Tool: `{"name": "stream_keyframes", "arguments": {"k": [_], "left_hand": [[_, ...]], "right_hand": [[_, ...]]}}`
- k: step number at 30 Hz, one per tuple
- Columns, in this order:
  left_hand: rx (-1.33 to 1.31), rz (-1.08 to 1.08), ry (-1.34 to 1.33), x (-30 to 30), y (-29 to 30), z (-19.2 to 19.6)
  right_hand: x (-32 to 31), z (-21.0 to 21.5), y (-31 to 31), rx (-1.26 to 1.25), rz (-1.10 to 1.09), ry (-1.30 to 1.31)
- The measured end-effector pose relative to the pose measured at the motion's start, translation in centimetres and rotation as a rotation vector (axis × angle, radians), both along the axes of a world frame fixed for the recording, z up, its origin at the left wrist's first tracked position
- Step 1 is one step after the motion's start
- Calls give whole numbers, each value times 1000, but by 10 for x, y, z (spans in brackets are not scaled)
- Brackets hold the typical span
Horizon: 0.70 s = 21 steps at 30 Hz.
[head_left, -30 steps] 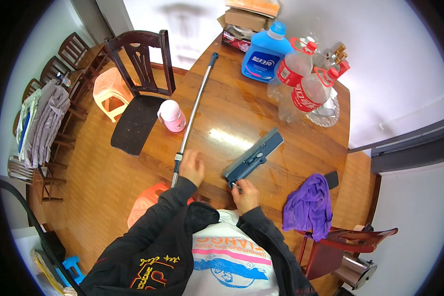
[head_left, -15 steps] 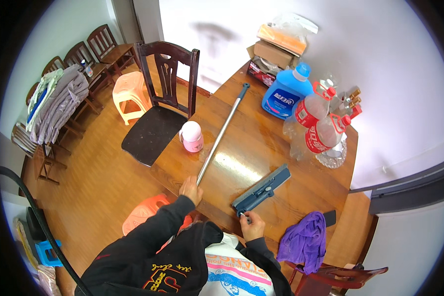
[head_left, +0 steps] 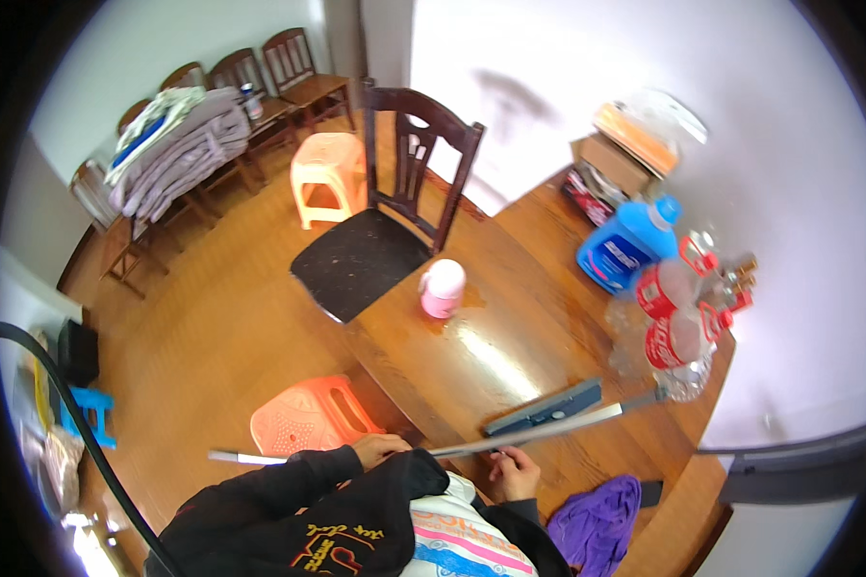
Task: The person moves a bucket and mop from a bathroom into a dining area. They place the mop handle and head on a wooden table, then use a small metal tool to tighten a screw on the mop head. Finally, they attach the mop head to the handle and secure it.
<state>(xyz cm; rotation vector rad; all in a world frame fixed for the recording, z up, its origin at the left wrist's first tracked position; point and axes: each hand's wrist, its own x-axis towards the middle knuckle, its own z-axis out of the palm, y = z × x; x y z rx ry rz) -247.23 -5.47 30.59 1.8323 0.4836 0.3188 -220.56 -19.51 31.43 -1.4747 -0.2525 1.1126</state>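
Note:
A long silver mop pole point(head_left: 548, 430) lies crosswise over the near edge of the round wooden table point(head_left: 510, 327), its tip reaching toward the bottles on the right. My left hand point(head_left: 380, 448) grips the pole close to my chest, and the pole's end sticks out to the left over the floor. My right hand point(head_left: 516, 472) has its fingers curled at the pole, just below the flat grey mop head point(head_left: 545, 408), which rests on the table behind the pole. Whether the head is joined to the pole is hidden.
A pink lidded cup point(head_left: 443, 288), a blue detergent bottle point(head_left: 625, 246), clear bottles with red labels point(head_left: 675, 327) and a cardboard box point(head_left: 627, 154) stand on the table. A purple cloth point(head_left: 597, 519) lies at my right. A dark chair point(head_left: 394, 226) and an orange stool point(head_left: 308, 419) stand close by.
The pole has swung from pointing away across the table to lying crosswise in front of me. My right hand moved from the mop head's near end to the pole.

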Motion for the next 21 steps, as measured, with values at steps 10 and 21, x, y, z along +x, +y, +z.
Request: {"name": "stream_keyframes", "arguments": {"k": [10, 21], "left_hand": [[7, -150, 74, 3, -1, -53], [208, 13, 33, 110, 8, 31]], "right_hand": [[0, 8, 6, 200, -18, 291], [-6, -4, 2, 126, -142, 180]]}}
